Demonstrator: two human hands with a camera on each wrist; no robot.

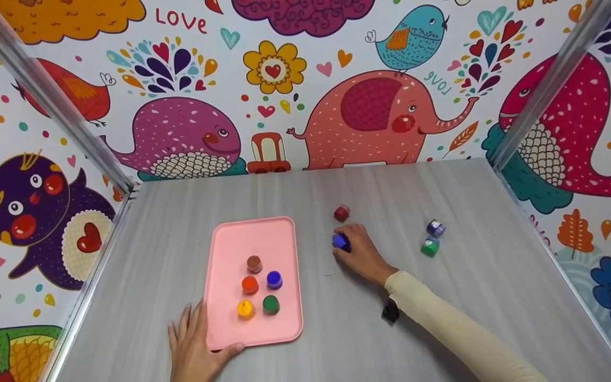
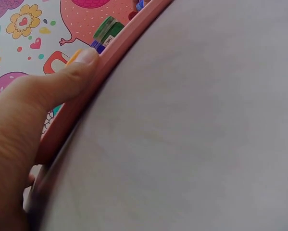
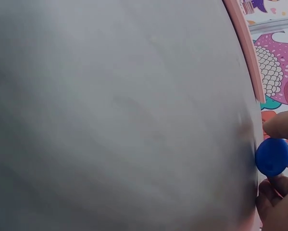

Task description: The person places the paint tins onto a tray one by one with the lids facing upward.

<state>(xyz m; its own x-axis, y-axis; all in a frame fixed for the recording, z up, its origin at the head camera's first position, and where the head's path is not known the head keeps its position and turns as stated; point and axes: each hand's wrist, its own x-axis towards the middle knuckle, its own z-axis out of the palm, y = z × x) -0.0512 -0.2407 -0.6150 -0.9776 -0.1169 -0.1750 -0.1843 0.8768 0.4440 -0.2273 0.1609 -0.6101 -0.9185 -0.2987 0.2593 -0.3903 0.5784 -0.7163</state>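
My right hand [image 1: 361, 253] pinches a small paint pot with a blue lid [image 3: 272, 157] between thumb and fingers, low over the table to the right of the tray. Just beyond it stands a red paint pot [image 1: 342, 213]. My left hand [image 1: 195, 345] rests at the near left corner of a pink tray [image 1: 231, 239], fingers stretched along its side and thumb on the near rim [image 2: 81, 96]. On the tray stand brown [image 1: 254, 263], orange [image 1: 250, 285], blue [image 1: 274, 279], yellow [image 1: 246, 309] and green [image 1: 271, 304] paint pots.
Farther right on the grey table [image 1: 151, 239], a purple-blue pot [image 1: 436, 227] lies beside a green one [image 1: 430, 246]. A black object [image 1: 390, 312] shows at the right sleeve [image 1: 443, 313]. Walls with cartoon animals enclose the table at the back and both sides.
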